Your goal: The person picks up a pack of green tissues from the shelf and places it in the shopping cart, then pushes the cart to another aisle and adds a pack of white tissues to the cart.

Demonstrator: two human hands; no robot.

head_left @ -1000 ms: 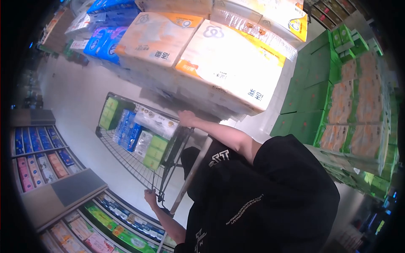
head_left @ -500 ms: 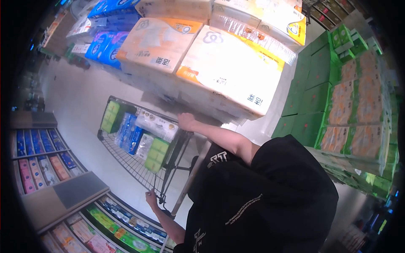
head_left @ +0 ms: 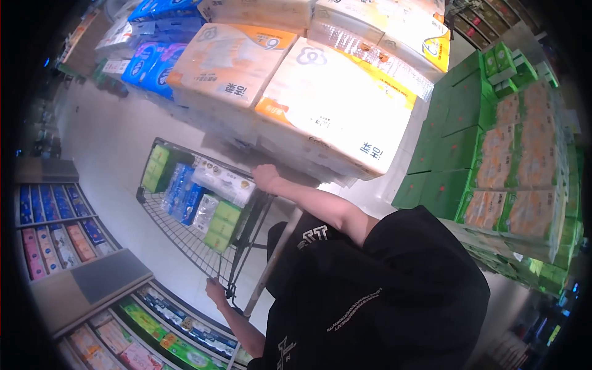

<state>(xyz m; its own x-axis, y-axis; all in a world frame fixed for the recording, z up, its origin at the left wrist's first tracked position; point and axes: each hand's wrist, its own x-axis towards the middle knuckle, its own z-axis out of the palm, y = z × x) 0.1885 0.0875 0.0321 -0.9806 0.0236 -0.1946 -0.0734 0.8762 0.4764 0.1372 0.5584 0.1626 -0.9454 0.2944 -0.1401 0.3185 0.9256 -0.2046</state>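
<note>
A wire shopping cart [head_left: 176,242] stands left of my body. My right hand [head_left: 266,179] is closed round the cart's upper rear corner, close to a white pack [head_left: 225,180] inside. Lower down, my left hand [head_left: 216,292] closes on the cart's other rear corner; its fingers are small in view. The cart holds green packs [head_left: 223,227] near my end, more green packs [head_left: 156,168] at the far end, and blue packs [head_left: 183,192] between them.
Large wrapped tissue packs [head_left: 336,102] are stacked beside the cart's upper side. Green boxes [head_left: 453,139] and orange-and-green packs [head_left: 533,154] stand at the right. Shelves [head_left: 92,280] of packets line the lower left. Pale floor [head_left: 92,142] shows beyond the cart.
The cart and both hands sit slightly further left in the view than half a second ago. Both hands stay closed on the cart, and its load looks unchanged.
</note>
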